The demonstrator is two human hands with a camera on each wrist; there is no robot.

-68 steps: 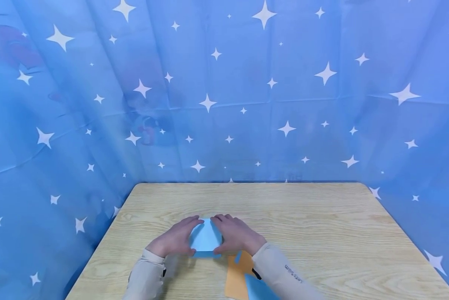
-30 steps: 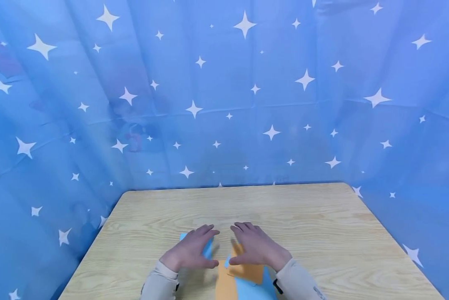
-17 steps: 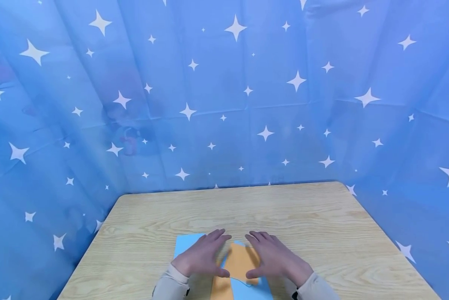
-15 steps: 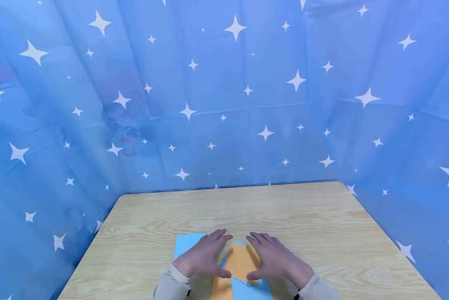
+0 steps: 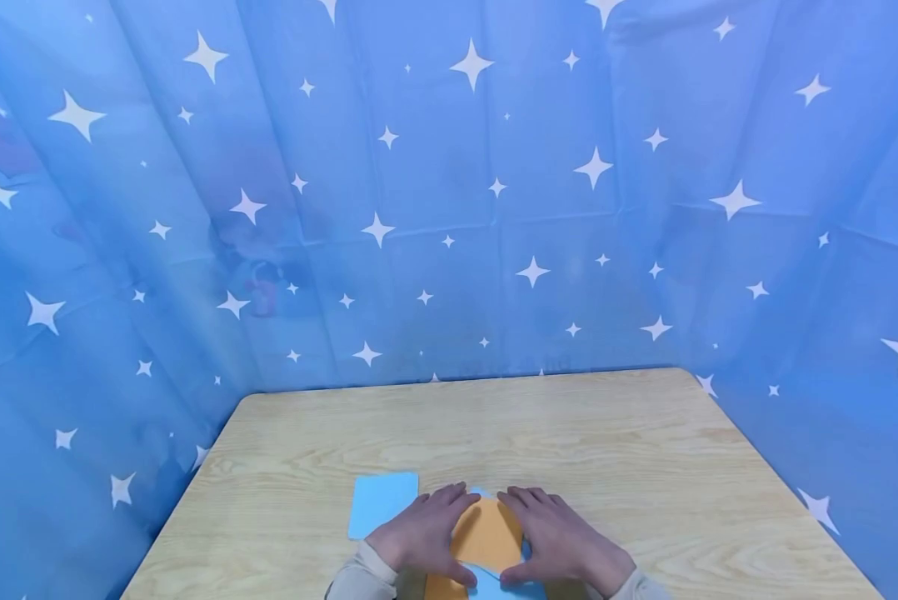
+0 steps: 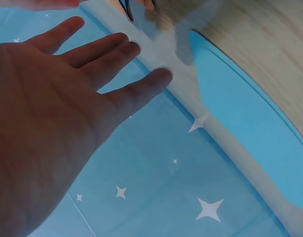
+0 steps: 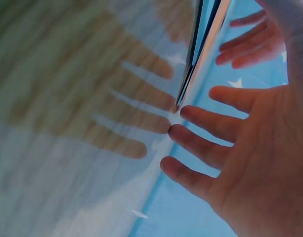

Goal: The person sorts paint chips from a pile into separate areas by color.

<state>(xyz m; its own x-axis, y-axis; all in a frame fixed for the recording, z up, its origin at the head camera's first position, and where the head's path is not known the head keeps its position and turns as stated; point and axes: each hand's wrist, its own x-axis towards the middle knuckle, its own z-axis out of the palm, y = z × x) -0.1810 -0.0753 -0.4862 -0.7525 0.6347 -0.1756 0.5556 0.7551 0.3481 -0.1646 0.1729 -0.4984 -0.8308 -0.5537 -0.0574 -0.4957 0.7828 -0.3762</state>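
In the head view my left hand [image 5: 428,533] and right hand [image 5: 557,537] stand on either side of an orange flat piece [image 5: 486,537], fingertips right at its edges. It overlaps a blue flat piece [image 5: 505,590], and part of another orange piece [image 5: 443,588] shows below my left hand. The right wrist view has the pieces edge-on as thin dark, blue and orange edges [image 7: 200,49], near fingertips that touch the glossy table. Both hands' fingers are spread and fairly straight. Left of my left hand lies a blue flat piece [image 5: 383,502]; its rounded corner fills the left wrist view's right side.
The wooden table [image 5: 614,442] extends behind and to the right of the pieces. A blue curtain with white stars [image 5: 464,208] hangs along its back and both sides.
Both hands let go of the blue piece, leaving it at the left. They moved right and nearer the body, then lowered around the orange piece. The view also shifted.
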